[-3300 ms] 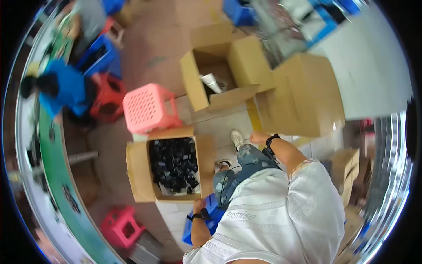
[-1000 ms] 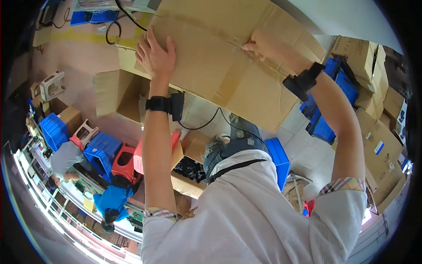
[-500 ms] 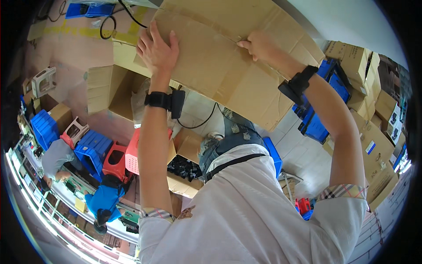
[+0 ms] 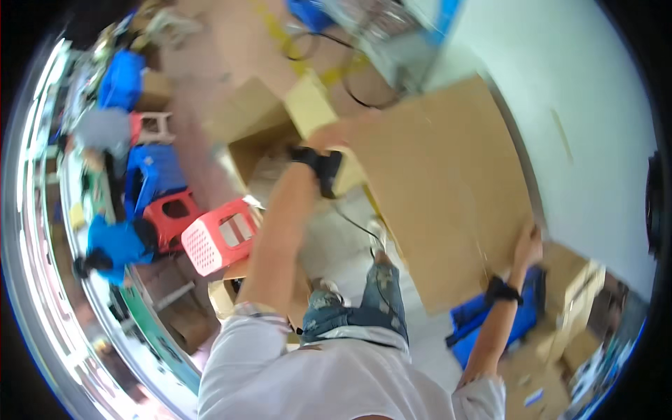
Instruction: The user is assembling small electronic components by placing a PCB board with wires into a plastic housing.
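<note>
A large brown cardboard carton [image 4: 448, 196] spreads in front of me with its broad flat face upward. At its left edge is my left hand [image 4: 341, 134], blurred by motion, closed along that edge with the fingers reaching toward the far corner. My right hand [image 4: 530, 245] grips the opposite edge near the right corner, its fingers bent around the board. The underside of the carton is hidden. Both wrists carry black strapped devices.
An open cardboard box [image 4: 262, 143] stands on the floor to the left. Nearby are a pink stool [image 4: 218, 236], a red stool [image 4: 170, 218] and blue crates [image 4: 155, 171]. A black cable [image 4: 358, 225] trails near my feet. Co-workers [image 4: 115, 239] sit at a bench far left.
My right hand has gone from the carton's middle seam to its right edge. My left hand has shifted from its face to the left edge. The view has turned, and the carton sits farther right.
</note>
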`<state>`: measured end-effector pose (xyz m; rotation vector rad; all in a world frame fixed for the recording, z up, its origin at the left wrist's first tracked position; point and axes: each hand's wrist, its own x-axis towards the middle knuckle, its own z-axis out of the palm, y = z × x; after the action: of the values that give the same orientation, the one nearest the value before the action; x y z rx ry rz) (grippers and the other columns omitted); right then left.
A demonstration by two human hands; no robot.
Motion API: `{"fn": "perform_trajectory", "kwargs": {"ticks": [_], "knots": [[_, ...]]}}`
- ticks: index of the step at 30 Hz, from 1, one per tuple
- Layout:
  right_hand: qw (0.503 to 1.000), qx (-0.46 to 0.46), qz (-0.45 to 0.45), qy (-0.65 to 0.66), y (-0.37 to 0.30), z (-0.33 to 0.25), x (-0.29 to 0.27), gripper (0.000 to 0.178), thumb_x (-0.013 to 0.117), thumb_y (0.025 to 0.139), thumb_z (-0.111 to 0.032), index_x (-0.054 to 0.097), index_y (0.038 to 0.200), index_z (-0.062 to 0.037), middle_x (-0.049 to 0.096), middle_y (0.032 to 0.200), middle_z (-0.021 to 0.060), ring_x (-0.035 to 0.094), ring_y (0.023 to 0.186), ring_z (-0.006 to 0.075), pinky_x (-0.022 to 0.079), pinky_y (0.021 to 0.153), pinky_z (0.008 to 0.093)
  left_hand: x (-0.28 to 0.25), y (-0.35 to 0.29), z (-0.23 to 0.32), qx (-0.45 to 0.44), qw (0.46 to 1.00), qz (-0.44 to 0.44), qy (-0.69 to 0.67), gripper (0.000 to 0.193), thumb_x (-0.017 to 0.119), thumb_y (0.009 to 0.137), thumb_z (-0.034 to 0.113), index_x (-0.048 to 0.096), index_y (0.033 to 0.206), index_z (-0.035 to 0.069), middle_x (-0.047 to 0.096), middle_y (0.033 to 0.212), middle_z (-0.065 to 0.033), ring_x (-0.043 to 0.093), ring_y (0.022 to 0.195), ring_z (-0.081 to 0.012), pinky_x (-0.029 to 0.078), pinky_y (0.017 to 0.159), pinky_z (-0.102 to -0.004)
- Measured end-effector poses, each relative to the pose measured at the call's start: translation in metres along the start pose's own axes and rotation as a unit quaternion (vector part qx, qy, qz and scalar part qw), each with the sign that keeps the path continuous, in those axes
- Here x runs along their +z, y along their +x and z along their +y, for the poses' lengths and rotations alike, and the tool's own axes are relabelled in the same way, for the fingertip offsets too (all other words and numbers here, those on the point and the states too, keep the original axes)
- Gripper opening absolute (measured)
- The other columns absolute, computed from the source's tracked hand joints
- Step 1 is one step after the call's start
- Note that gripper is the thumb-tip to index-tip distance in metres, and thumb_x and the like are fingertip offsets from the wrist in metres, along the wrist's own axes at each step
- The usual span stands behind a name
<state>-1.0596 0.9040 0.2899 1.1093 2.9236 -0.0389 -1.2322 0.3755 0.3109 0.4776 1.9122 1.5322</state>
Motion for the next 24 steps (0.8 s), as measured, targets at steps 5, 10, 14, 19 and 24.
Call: {"fn": "perform_trajectory", "kwargs": {"ticks": [5,10,14,19,24], "knots": [[0.990,-0.084,0.038,0.110,-0.014,0.030,0.016,0.049,0.044,0.092,-0.047,0.065,0.100,-0.0036,0.066,0.093,0.0178,0.063,0.081,0.0354,0.048,0.072,0.0444,0.039,-0.044,0.001,-0.103,0.983,0.100,-0.115,0.065,0.053,0.089,0.040,0.033,0.140,0.006,0.035,0.144,-0.0079,0.034,0.130,-0.0198,0.026,0.108,-0.0315],[0.970,-0.162,0.077,0.164,-0.019,-0.004,0.014,0.048,0.046,0.092,-0.046,0.062,0.085,-0.0001,0.063,0.079,0.0157,0.058,0.074,0.0346,0.045,0.068,0.0444,0.100,-0.124,-0.027,-0.176,0.941,0.128,-0.259,0.068,0.038,0.093,0.053,0.034,0.139,0.003,0.035,0.143,-0.0075,0.034,0.129,-0.0188,0.025,0.108,-0.0307],[0.959,-0.254,0.060,0.109,-0.009,-0.051,0.013,0.040,0.050,0.091,-0.040,0.059,0.081,-0.0028,0.062,0.079,0.0126,0.057,0.078,0.0332,0.043,0.071,0.0455,0.144,-0.194,-0.041,-0.057,0.924,0.165,-0.340,0.070,0.036,0.092,0.058,0.041,0.135,0.004,0.044,0.137,-0.0083,0.040,0.126,-0.0171,0.027,0.107,-0.0321],[0.929,-0.348,0.057,0.114,-0.015,-0.094,0.003,0.037,0.051,0.090,-0.040,0.059,0.087,-0.0038,0.062,0.085,0.0133,0.056,0.085,0.0330,0.041,0.078,0.0469,0.172,-0.224,-0.108,-0.170,0.881,0.318,-0.305,0.077,0.039,0.083,0.070,0.046,0.134,0.013,0.051,0.129,-0.0071,0.045,0.117,-0.0205,0.036,0.095,-0.0354],[0.946,-0.229,0.166,0.162,-0.001,-0.072,0.026,0.042,0.051,0.089,-0.044,0.059,0.094,-0.0028,0.061,0.089,0.0123,0.055,0.087,0.0299,0.042,0.080,0.0414,0.167,-0.233,-0.092,-0.210,0.882,0.315,-0.280,0.072,0.036,0.088,0.065,0.043,0.135,0.011,0.046,0.135,-0.0034,0.044,0.121,-0.0165,0.036,0.099,-0.0363]]}}
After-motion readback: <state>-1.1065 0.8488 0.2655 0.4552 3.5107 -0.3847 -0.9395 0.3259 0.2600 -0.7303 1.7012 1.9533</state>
